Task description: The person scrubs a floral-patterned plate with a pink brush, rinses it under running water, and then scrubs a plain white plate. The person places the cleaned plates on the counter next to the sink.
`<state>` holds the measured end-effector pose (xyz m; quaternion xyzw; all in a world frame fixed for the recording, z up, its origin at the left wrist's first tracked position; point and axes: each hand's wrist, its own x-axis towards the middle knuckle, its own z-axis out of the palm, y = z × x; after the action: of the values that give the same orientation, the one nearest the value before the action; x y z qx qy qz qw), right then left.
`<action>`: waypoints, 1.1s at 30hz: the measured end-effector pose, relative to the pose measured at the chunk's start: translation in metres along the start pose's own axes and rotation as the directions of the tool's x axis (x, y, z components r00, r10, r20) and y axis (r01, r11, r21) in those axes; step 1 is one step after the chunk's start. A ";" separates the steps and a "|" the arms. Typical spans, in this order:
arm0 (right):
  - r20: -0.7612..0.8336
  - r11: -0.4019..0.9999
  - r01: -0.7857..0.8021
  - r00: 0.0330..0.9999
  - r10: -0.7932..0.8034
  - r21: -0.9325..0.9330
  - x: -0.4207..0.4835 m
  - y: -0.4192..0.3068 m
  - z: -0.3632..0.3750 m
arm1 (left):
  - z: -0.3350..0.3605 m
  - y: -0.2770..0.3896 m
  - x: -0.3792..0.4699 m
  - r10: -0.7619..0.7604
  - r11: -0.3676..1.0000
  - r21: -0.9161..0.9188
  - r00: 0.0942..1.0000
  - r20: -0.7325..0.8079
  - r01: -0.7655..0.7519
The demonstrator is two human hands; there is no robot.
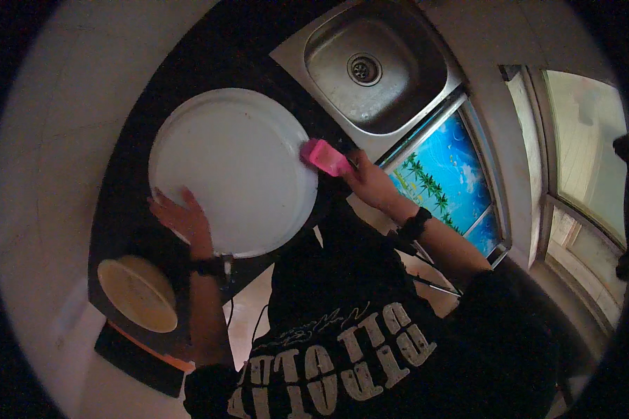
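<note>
A large round white basin (pixel 236 167) lies on the dark countertop in front of me. My left hand (pixel 188 220) is at its lower-left rim, the thumb over the white surface and the fingers at the outer edge. A bright pink scrubber (pixel 329 158), perhaps a brush or a sponge, touches the right side of the basin. My right hand (pixel 364 178) grips its near end. A few dark specks show on the basin's surface. Both wrists wear dark bands.
Beyond the basin to the right is a stainless steel sink (pixel 398 112) with a drain. Beside it sits a panel with a blue palm-tree print (pixel 445 173). A tilted yellowish bowl (pixel 136 293) rests at the counter's left end, near a black-and-orange object (pixel 141 359). A window (pixel 582 152) is at right.
</note>
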<state>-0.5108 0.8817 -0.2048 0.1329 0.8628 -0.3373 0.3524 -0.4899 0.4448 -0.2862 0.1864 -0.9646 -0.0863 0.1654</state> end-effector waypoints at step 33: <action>-0.101 0.863 0.502 0.857 -0.505 -0.058 0.108 -0.051 -0.010 | 0.051 0.017 0.036 -0.103 0.941 0.323 0.995 -0.012 0.101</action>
<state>-0.6168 0.8502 -0.2498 -0.0836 0.8908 -0.3968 0.2048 -0.5443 0.4516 -0.3193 0.2604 -0.9551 0.0640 0.1257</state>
